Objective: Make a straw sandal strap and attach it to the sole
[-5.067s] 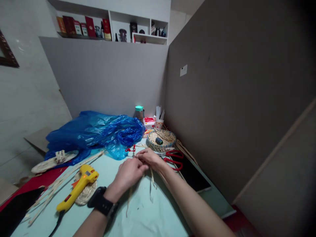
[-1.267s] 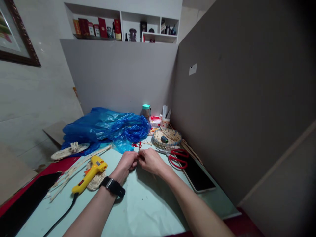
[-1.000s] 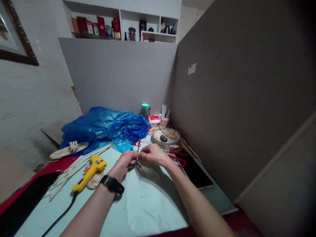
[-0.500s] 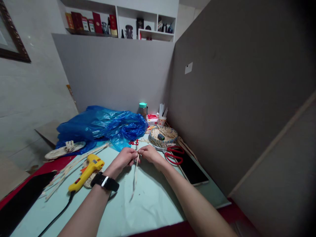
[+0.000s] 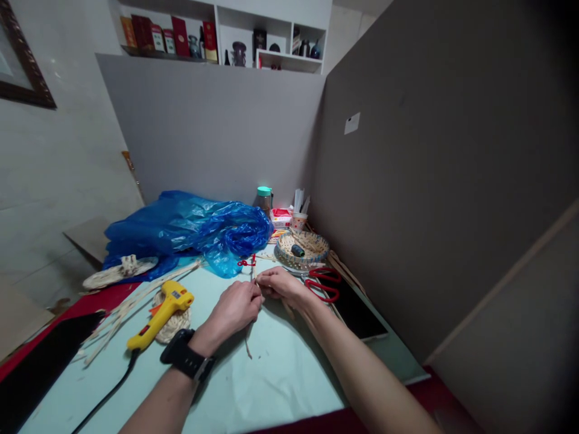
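Note:
Both hands meet over the middle of the pale green table cover. My left hand (image 5: 242, 304), wearing a black watch (image 5: 186, 355), is closed with its knuckles up around a thin straw-coloured braided strand (image 5: 248, 343), whose loose end hangs toward me. My right hand (image 5: 277, 283) pinches the same strand just beyond the left fingers. Past the fingertips the strand runs away from me to a red tie (image 5: 246, 262). The fingertips partly hide where the strand is gripped.
At left lies a yellow glue gun (image 5: 160, 313) on a woven straw piece, its cord running forward. A blue plastic bag (image 5: 190, 232) sits behind. Right of my hands are red-handled scissors (image 5: 323, 284), a dark phone-like slab (image 5: 359, 310) and a woven basket (image 5: 305, 246) holding a thread spool.
My left hand has turned knuckles-up and slid toward me along the strand. Less of the strand's loose end shows. My right hand stays near its place, still pinching.

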`<move>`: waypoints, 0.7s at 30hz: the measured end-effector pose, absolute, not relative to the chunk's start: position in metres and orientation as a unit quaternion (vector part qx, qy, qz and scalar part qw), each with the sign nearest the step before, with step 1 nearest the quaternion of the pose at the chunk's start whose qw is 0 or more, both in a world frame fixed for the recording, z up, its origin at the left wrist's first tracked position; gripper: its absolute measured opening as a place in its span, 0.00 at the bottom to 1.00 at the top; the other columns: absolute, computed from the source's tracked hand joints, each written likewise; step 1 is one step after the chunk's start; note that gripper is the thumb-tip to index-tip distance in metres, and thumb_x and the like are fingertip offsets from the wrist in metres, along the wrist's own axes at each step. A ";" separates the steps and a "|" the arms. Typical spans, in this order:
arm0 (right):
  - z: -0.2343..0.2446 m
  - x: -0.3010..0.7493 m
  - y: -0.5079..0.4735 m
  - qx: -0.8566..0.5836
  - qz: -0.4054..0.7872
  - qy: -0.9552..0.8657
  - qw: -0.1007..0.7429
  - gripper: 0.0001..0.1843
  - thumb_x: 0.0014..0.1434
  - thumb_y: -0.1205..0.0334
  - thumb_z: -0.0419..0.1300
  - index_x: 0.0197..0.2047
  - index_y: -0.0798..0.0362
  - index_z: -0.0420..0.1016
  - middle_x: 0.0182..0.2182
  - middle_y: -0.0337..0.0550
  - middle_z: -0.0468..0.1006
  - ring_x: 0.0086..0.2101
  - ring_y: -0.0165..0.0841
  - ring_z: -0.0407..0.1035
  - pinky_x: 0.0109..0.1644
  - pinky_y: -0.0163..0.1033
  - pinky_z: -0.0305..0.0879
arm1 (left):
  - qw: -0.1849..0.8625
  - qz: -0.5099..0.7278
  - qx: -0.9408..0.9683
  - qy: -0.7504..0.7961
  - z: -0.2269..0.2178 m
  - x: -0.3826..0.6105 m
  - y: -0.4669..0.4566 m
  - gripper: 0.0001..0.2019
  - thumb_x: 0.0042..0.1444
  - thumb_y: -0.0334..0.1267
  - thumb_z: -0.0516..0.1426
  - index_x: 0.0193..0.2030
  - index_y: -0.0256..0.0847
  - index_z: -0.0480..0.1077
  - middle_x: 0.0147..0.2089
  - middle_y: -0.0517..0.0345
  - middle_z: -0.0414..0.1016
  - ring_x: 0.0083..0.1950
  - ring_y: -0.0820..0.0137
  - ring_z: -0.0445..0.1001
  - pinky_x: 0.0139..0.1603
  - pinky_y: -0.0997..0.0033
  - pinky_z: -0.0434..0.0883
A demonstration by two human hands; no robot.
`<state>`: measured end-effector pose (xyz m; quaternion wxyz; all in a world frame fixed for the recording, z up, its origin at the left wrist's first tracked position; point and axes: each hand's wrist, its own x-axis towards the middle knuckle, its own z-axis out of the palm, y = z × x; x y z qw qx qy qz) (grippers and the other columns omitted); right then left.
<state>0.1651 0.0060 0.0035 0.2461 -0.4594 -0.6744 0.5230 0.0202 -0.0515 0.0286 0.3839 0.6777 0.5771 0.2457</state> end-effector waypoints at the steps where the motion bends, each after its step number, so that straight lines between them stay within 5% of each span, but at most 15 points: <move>1: 0.004 0.165 0.006 -0.457 0.527 -0.672 0.247 0.16 0.67 0.57 0.59 0.54 0.56 0.71 0.49 0.47 0.75 0.43 0.37 0.74 0.45 0.47 0.74 | 0.387 0.256 0.667 0.583 0.030 0.018 -0.050 0.14 0.62 0.42 0.59 0.53 0.40 0.71 0.54 0.51 0.75 0.49 0.62 0.76 0.48 0.55 0.75; 10: -0.001 0.159 0.008 -0.443 0.509 -0.691 0.260 0.15 0.67 0.57 0.59 0.52 0.56 0.72 0.46 0.46 0.76 0.40 0.35 0.74 0.42 0.44 0.75 | 0.483 0.414 0.514 0.575 0.011 0.022 -0.030 0.17 0.64 0.43 0.57 0.56 0.39 0.69 0.53 0.50 0.75 0.46 0.64 0.77 0.45 0.57 0.77; 21: 0.029 0.163 -0.008 -0.498 0.343 -0.774 0.187 0.16 0.66 0.56 0.60 0.53 0.56 0.73 0.50 0.46 0.75 0.45 0.39 0.74 0.47 0.48 0.73 | 0.585 0.379 0.439 0.567 0.007 0.015 -0.022 0.17 0.63 0.42 0.58 0.56 0.39 0.69 0.56 0.49 0.73 0.50 0.62 0.76 0.48 0.54 0.76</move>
